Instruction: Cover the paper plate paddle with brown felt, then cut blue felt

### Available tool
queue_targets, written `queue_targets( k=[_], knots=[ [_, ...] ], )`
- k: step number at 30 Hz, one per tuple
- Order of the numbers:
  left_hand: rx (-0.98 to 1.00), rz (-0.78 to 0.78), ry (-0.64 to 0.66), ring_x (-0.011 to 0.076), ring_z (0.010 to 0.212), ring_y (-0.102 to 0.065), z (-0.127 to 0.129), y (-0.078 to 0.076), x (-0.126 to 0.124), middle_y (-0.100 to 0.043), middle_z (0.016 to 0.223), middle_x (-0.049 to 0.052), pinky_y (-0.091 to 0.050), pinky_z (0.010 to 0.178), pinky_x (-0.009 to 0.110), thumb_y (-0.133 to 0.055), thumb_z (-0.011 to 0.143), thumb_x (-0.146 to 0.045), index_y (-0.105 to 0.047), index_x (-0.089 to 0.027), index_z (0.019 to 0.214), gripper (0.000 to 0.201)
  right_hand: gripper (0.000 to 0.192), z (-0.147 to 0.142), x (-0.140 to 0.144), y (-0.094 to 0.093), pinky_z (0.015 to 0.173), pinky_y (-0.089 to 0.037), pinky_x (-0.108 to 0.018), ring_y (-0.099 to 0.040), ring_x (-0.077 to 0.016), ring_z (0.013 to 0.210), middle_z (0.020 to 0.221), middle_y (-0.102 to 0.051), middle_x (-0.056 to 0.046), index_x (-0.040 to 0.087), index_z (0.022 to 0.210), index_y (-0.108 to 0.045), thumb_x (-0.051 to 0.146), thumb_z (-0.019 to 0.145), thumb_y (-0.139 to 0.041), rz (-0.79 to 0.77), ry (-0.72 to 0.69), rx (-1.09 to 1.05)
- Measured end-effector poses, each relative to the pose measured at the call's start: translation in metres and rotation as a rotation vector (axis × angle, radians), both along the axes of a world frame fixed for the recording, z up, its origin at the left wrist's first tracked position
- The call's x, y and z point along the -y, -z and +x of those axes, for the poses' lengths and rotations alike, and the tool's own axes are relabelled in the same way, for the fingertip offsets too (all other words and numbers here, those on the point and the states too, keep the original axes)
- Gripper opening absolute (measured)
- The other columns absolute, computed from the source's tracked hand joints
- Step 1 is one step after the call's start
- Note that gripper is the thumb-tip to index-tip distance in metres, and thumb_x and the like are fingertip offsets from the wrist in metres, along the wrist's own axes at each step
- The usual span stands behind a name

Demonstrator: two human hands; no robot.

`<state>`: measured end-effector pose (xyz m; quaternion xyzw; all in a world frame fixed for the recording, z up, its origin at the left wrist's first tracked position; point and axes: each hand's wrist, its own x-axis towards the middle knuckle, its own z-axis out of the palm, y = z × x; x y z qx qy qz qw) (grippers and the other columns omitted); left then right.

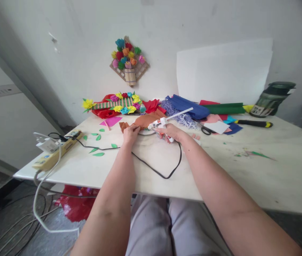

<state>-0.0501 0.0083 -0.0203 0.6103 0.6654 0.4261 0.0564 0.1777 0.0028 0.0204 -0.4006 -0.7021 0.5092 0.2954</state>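
Right hand (170, 133) fingers gripped white plastic glue gun (161, 124) mid-table, left hand (130, 133) fingers pinched brown crepe paper piece (145, 121) beside it; nozzle best kept close, steady, off fingertips.

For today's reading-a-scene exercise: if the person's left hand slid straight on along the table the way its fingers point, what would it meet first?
The left hand already touches the brown paper. Going on, away from the person, it would probably reach the pink paper piece, then the flower-trimmed craft piece by the wall. Depth is hard to judge.
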Motion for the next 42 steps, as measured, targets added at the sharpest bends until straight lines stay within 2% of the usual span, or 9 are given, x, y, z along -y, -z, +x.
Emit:
queue_targets(
  k=[4,9,15,22,30,42],
  knots=[
    [0.036,0.014,0.013,0.0171,0.086,-0.063,-0.002,0.004,-0.004,-0.072,0.092,0.003,-0.045,0.083,0.025,-0.056,0.079,-0.033,-0.072,-0.020,0.095,0.026,0.037,-0.006,-0.002,0.003,0.025,-0.033,-0.019,-0.043,-0.0058,0.027,0.052,-0.058,0.003,0.016,0.069,-0.052,0.049,0.076,-0.065,0.025,0.040,0.065],
    [0.014,0.013,-0.006,0.0178,0.086,-0.063,0.000,0.001,0.000,-0.072,0.090,0.005,-0.044,0.084,0.025,-0.056,0.079,-0.033,-0.072,-0.018,0.095,0.028,0.034,-0.009,-0.001,0.003,0.026,-0.034,-0.019,-0.043,-0.0056,0.026,0.052,-0.054,0.004,0.016,0.073,-0.052,0.048,0.077,-0.063,0.065,0.057,0.119],
    [-0.012,-0.025,-0.031,0.0177,0.083,-0.063,0.003,-0.005,0.004,-0.072,0.086,0.004,-0.043,0.082,0.026,-0.056,0.079,-0.033,-0.073,-0.018,0.096,0.028,0.039,-0.011,0.001,0.001,0.028,-0.035,-0.018,-0.042,-0.0051,0.028,0.048,-0.049,0.004,0.016,0.062,-0.048,0.048,0.077,-0.064,0.065,0.094,0.169],
    [0.002,-0.028,-0.034,0.0176,0.083,-0.062,0.005,-0.006,0.005,-0.072,0.086,0.004,-0.043,0.084,0.026,-0.056,0.078,-0.031,-0.073,-0.018,0.096,0.028,0.037,-0.011,0.001,0.001,0.030,-0.037,-0.019,-0.042,-0.0062,0.029,0.045,-0.045,0.006,0.017,0.060,-0.047,0.044,0.077,-0.064,0.098,0.095,0.173],
    [-0.008,-0.041,-0.040,0.0187,0.084,-0.063,0.004,-0.006,0.005,-0.072,0.087,0.005,-0.044,0.082,0.027,-0.056,0.078,-0.032,-0.073,-0.018,0.096,0.028,0.037,-0.010,0.002,0.000,0.031,-0.039,-0.020,-0.043,-0.0080,0.029,0.041,-0.043,0.007,0.018,0.062,-0.046,0.048,0.073,-0.067,0.067,0.105,0.186],
    [0.151,-0.042,0.021,0.0184,0.083,-0.063,-0.002,-0.002,0.003,-0.072,0.085,0.005,-0.045,0.079,0.026,-0.056,0.075,-0.031,-0.073,-0.015,0.090,0.028,0.032,-0.013,0.008,-0.007,0.032,-0.037,-0.020,-0.046,-0.0102,0.030,0.039,-0.044,0.006,0.018,0.066,-0.048,0.044,0.076,-0.064,0.128,0.112,0.271]
  ],
)
